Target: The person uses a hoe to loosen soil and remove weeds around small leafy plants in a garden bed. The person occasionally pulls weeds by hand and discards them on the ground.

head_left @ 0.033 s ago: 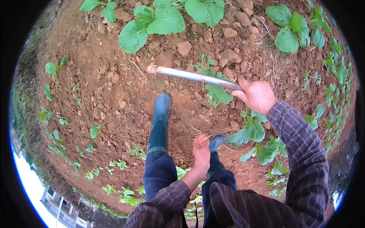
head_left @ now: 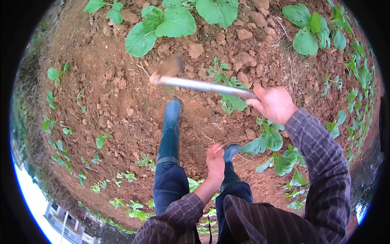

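My right hand (head_left: 274,103) is closed around the end of a long pale hoe handle (head_left: 203,85). The handle reaches left across the bare soil. Its small blade (head_left: 168,67) is blurred, just above the clods in front of my left boot (head_left: 172,116). My left hand (head_left: 215,162) hangs loose over my right knee with nothing in it, fingers relaxed and pointing down. My right boot (head_left: 232,151) shows just beyond it. A small weedy plant (head_left: 227,87) grows under the handle near my right hand.
Broad-leaved green seedlings stand at the top (head_left: 162,26), the upper right (head_left: 310,34) and beside my right leg (head_left: 272,142). Small weeds (head_left: 61,134) dot the left side. The brown soil (head_left: 118,93) is lumpy with stones and clods.
The hoe's blade has tipped slightly and now looks blurred. Both hands and both boots stay where they were.
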`<state>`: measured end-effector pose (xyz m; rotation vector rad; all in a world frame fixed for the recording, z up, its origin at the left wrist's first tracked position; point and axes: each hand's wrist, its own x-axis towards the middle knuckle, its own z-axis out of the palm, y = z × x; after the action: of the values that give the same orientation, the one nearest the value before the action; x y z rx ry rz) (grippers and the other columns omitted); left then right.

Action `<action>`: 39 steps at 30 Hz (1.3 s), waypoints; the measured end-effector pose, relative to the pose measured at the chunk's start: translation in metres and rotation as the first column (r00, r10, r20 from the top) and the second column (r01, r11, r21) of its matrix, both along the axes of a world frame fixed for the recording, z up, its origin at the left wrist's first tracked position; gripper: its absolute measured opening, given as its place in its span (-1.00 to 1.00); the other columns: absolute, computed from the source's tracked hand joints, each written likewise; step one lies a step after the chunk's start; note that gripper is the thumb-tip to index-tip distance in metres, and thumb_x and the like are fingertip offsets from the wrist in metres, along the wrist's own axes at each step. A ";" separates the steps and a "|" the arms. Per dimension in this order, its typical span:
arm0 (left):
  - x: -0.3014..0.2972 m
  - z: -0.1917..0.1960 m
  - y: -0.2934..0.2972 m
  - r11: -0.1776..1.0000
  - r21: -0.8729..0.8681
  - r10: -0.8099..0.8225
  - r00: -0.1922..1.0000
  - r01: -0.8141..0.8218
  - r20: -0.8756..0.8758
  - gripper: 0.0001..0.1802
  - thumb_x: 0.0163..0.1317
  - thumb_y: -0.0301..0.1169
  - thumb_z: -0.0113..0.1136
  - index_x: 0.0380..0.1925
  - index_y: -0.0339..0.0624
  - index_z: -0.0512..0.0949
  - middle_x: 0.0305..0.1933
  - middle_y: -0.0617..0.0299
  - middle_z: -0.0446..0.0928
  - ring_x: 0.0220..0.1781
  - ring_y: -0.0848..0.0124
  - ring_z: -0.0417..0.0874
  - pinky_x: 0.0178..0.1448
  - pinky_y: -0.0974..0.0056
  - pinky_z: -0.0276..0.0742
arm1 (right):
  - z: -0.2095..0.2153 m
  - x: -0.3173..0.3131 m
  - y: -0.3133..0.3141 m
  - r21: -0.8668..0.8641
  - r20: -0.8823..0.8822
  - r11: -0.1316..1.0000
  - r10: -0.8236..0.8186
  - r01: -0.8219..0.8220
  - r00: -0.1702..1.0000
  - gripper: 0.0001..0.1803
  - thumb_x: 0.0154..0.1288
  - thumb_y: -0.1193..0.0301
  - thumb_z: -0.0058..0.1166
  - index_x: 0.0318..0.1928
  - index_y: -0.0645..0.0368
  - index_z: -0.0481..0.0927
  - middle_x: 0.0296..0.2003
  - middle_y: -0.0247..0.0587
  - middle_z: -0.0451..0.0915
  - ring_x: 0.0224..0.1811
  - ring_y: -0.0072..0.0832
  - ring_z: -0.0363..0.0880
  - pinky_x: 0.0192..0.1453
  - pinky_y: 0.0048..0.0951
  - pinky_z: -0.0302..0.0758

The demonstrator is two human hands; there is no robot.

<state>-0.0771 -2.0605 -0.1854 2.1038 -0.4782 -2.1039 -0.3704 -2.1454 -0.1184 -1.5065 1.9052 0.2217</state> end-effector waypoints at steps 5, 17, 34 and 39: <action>0.004 0.001 -0.003 0.997 0.039 -0.070 0.997 0.069 0.014 -0.65 0.32 -0.56 0.04 0.10 -0.35 0.36 0.13 0.07 0.46 0.20 0.34 0.46 0.29 0.30 0.35 | 0.021 0.011 -0.001 -0.307 0.210 0.944 0.193 -0.123 0.958 -0.56 0.34 -0.05 0.01 -0.35 0.07 0.42 -0.64 -0.18 0.46 -0.60 -0.17 0.56 -0.50 -0.17 0.51; -0.004 0.013 -0.013 0.995 0.040 -0.093 0.995 0.094 -0.034 -0.64 0.35 -0.52 0.04 0.13 -0.36 0.34 0.16 0.06 0.44 0.21 0.33 0.45 0.32 0.29 0.33 | 0.045 0.013 0.014 -0.364 0.220 0.927 0.178 -0.089 0.959 -0.61 0.29 0.00 0.10 -0.37 0.05 0.42 -0.61 -0.25 0.49 -0.61 -0.18 0.54 -0.52 -0.25 0.52; -0.018 0.029 -0.028 0.965 0.035 -0.259 0.965 0.260 -0.025 -0.60 0.29 -0.40 0.06 0.13 -0.18 0.39 0.11 0.24 0.47 0.15 0.43 0.42 0.28 0.24 0.20 | 0.004 -0.088 -0.022 -0.133 0.005 0.985 0.110 -0.108 0.994 -0.62 0.38 -0.04 -0.02 -0.22 0.01 0.51 -0.64 -0.32 0.47 -0.63 -0.33 0.51 -0.48 -0.23 0.51; 0.002 0.013 -0.014 0.962 0.040 -0.269 0.963 0.269 -0.017 -0.58 0.24 -0.30 0.12 0.12 -0.05 0.42 0.11 0.36 0.48 0.08 0.54 0.41 0.20 0.22 0.13 | 0.003 -0.082 0.012 0.008 -0.136 1.000 0.031 -0.030 0.990 -0.58 0.39 -0.04 -0.04 -0.21 0.08 0.52 -0.67 -0.29 0.48 -0.65 -0.31 0.51 -0.47 -0.24 0.53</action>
<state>-0.0747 -2.0741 -0.1726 2.1539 -0.7648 -2.2839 -0.4521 -2.1333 -0.1158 -1.5522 1.9863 0.3515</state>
